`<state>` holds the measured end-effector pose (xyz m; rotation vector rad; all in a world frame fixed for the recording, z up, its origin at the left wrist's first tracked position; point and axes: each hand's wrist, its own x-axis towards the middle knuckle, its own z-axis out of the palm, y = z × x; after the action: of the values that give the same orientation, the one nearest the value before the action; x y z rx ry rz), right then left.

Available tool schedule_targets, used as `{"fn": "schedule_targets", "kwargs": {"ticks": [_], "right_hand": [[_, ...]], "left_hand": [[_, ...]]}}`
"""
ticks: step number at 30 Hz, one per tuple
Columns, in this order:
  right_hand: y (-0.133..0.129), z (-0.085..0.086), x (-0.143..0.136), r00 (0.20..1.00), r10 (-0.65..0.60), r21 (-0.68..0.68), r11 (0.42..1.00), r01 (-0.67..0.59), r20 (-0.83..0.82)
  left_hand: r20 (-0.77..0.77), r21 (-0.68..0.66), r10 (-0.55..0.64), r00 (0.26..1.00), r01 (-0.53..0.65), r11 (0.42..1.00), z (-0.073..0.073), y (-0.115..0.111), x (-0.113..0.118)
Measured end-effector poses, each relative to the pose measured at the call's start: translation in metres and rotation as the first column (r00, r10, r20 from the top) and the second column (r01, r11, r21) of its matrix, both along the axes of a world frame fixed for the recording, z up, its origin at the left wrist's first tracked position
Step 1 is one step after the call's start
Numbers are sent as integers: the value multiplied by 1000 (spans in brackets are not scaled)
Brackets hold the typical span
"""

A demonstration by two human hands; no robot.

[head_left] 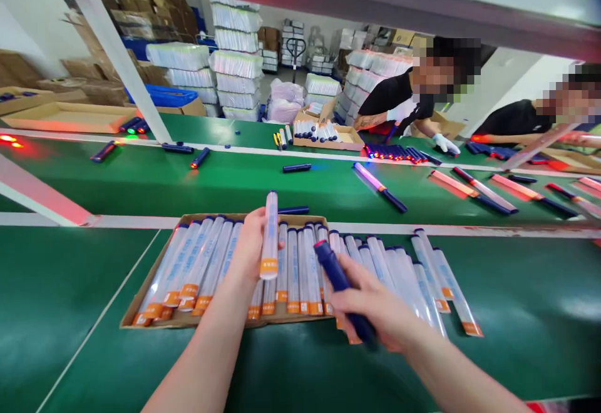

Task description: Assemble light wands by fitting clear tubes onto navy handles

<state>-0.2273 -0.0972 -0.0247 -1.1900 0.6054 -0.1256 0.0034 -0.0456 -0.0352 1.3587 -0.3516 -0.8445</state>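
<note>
My left hand (252, 247) is closed around a clear plastic tube (271, 231) with an orange band at its lower end, held upright above a cardboard tray (154, 323). Dark blue and cylindrical, a flashlight-like handle (340, 281) lies across the fingers of my right hand (375, 300), its red-tipped end toward the tube. The two pieces are apart. Under my hands the tray holds many similar tubes (188, 256) with blue caps and orange bands. More loose tubes (399, 275) lie to the right of the tray, partly behind my right hand.
Beyond a white rail, a green belt (235, 181) carries dark handles and lit wands (498, 188). Across it, a gloved co-worker (399, 100) stands near a row of glowing handles (399, 153). An open box of capped tubes (323, 134) sits beside them. A metal beam crosses overhead.
</note>
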Motion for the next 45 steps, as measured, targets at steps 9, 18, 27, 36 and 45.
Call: {"fn": "schedule_targets", "kwargs": {"ticks": [9, 18, 27, 36, 45], "right_hand": [[83, -39, 2, 977, -67, 235, 972, 18, 202], [75, -36, 24, 988, -123, 211, 972, 101, 92], [91, -44, 38, 978, -86, -206, 977, 45, -193], [102, -62, 65, 935, -280, -622, 778, 89, -217], [101, -53, 81, 842, -268, -638, 762, -112, -468]], "left_hand": [[-287, -340, -55, 956, -48, 939, 13, -11, -46], [-402, -337, -23, 915, -124, 933, 9, -5, -30], [-174, -175, 133, 976, -163, 971, 4, 2, -29], [94, -76, 154, 984, -147, 986, -18, -1, -31], [42, -135, 220, 975, -213, 968, -23, 3, -30]]}}
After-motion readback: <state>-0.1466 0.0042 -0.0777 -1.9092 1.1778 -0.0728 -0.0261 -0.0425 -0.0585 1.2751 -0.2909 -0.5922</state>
